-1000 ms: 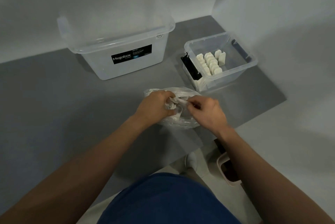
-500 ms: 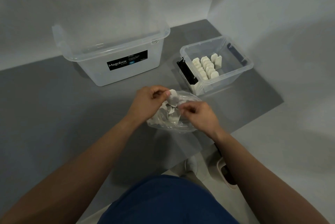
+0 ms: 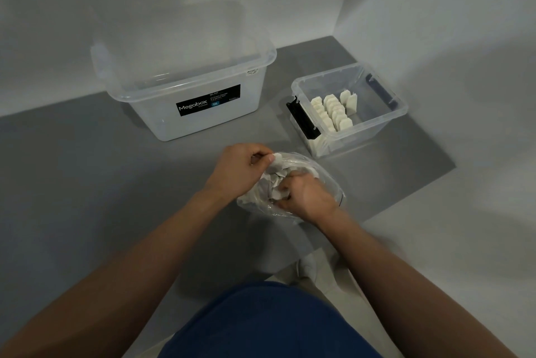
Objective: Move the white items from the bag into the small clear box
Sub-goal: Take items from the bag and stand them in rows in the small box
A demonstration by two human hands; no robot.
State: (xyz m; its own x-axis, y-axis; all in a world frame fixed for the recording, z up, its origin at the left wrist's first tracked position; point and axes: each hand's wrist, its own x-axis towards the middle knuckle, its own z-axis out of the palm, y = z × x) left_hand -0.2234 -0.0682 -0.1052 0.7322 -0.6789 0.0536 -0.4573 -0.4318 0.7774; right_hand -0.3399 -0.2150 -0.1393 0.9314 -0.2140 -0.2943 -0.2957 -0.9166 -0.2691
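A grey mat (image 3: 87, 183) covers the floor under everything. Well beyond the left hand (image 3: 242, 167) stands the big tub (image 3: 185, 90), clear, with a black "Megabox" label on its near wall. Beyond the right hand (image 3: 307, 196) and off to its right sits the small box (image 3: 388, 122), clear, its black latch (image 3: 303, 118) on the wall facing the hands. Inside it, white items (image 3: 333, 111) stand upright in close rows against the latch side; the far right part of its floor is bare.

The bag (image 3: 327, 180), clear plastic, lies on the mat directly under and between both hands, near the small box but apart from it. It holds a loose heap of white pieces (image 3: 269, 186).

The left hand is curled, thumb and fingers pinching the bag's upper edge at its far left rim, a white corner showing just beside the thumb. The right hand is plunged into the bag's mouth, fingers (image 3: 293, 183) curled down among the pieces; whether it actually grips one cannot be told, as the fingertips are buried. The two hands are near each other, not touching.
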